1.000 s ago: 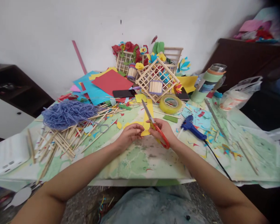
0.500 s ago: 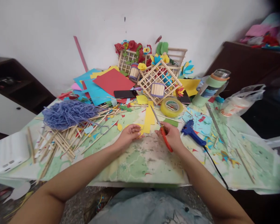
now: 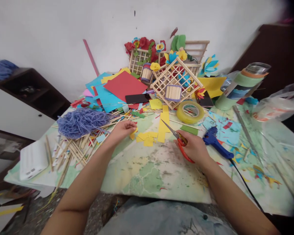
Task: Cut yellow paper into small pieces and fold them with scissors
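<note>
1. At the far left of the green-and-white patterned surface point(image 3: 147, 178) lies a white rectangular plastic box point(image 3: 33, 160).
2. Next comes a loose heap of purple-blue yarn point(image 3: 83, 122), with thin pale wooden sticks point(image 3: 72, 151) strewn in front.
3. My left grip point(image 3: 122, 131) has its fingers drawn together at a small yellow paper piece point(image 3: 133, 135); I cannot tell whether I pinch it or only touch it.
4. Right of it lie flat yellow paper scraps point(image 3: 148, 139), then a long yellow paper strip point(image 3: 162, 129).
5. My right grip point(image 3: 194, 145) is wrapped around red-handled metal scissors point(image 3: 177, 135), tip over the strip.
6. Beyond my right grip lies a blue glue gun point(image 3: 219, 146).
</note>
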Demonstrator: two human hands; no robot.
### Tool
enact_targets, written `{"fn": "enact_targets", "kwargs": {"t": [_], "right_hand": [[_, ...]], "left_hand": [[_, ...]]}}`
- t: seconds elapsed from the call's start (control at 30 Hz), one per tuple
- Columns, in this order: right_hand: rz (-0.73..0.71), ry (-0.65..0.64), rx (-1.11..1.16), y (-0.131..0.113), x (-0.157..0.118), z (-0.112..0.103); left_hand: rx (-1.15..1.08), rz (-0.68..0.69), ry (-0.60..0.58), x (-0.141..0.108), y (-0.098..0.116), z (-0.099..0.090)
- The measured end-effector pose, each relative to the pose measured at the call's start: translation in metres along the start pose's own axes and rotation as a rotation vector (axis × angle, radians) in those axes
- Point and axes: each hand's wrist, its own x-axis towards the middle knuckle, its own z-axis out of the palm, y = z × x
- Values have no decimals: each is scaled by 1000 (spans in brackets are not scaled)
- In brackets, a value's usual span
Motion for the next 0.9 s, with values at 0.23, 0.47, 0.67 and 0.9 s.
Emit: {"fn": "enact_targets", "kwargs": {"t": [0.23,0.47,0.67,0.9], "right_hand": [[38,-28,-239,8,5,-4],[106,-11,-304,18,8,-6],[48,-14,-289,27,11,-3],[14,-84,-320,34,15,-1]], "left_hand": [[200,192,332,8,-9,-13],[150,148,514,10,-11,-29],[368,248,396,8,-10,-17],[571,295,404,8,-12,-19]]}}
